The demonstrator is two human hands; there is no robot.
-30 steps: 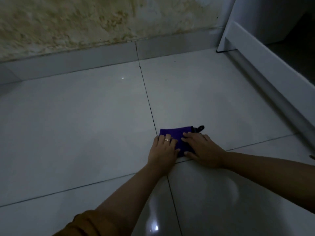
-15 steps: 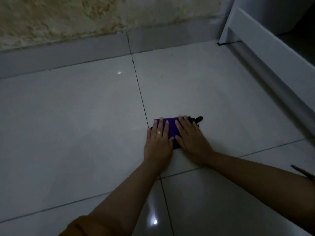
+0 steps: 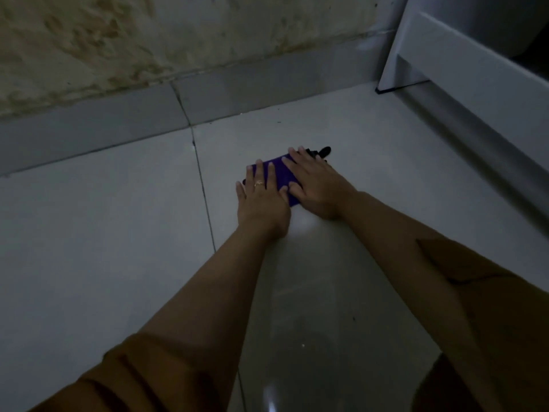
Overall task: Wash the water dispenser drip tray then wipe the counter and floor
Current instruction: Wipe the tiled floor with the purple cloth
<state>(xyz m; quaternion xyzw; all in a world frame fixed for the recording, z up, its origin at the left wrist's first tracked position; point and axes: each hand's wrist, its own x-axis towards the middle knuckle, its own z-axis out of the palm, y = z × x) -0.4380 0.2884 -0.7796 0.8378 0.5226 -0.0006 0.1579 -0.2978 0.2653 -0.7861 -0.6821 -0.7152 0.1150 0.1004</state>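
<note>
Your left hand lay flat with straight fingers on the folded purple cloth, and your right hand pressed beside it likewise, neither gripping. The cloth sat on the floor tiles near the skirting; you looked to be on the last stage, wiping the floor.
</note>
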